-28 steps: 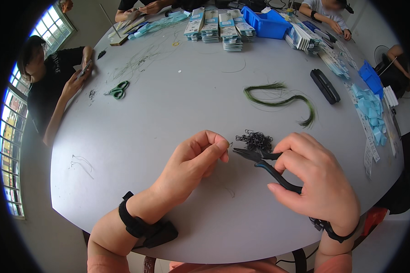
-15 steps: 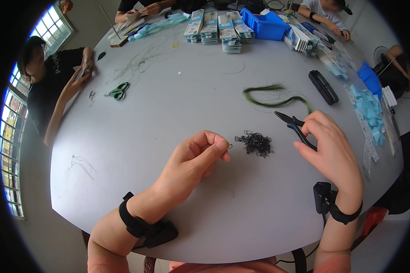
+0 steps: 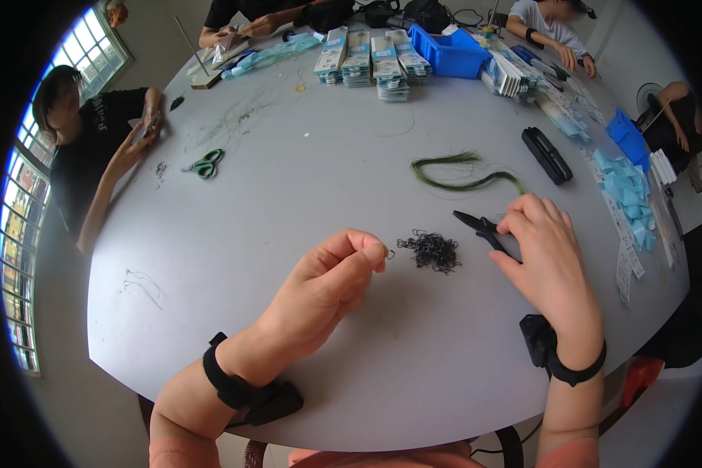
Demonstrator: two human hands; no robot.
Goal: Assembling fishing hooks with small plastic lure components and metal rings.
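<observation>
Between the thumb and forefinger of my left hand (image 3: 320, 288) is pinched a small dark hook (image 3: 391, 254), its curved end poking out past the fingertips. A thin strand seems to hang below the fingers. Just to the right lies a heap of small black hooks (image 3: 433, 252). My right hand (image 3: 550, 253) is around the handles of black pliers (image 3: 480, 227), which sit low over the table with the jaws pointing far left; part of the handles is hidden by the fingers. Beyond the pliers lies a curved bundle of green line (image 3: 464, 186).
Green scissors (image 3: 207, 164) lie at the left, a black case (image 3: 547, 155) at the right. Stacks of packaged cards (image 3: 357, 58) and a blue bin (image 3: 450, 56) stand at the back. Light-blue strips (image 3: 625, 187) line the right edge. Other people sit around the table (image 3: 234, 335).
My right hand has moved a little left with the pliers and lowered them. In my left hand the hook now shows slightly more; that hand has barely shifted.
</observation>
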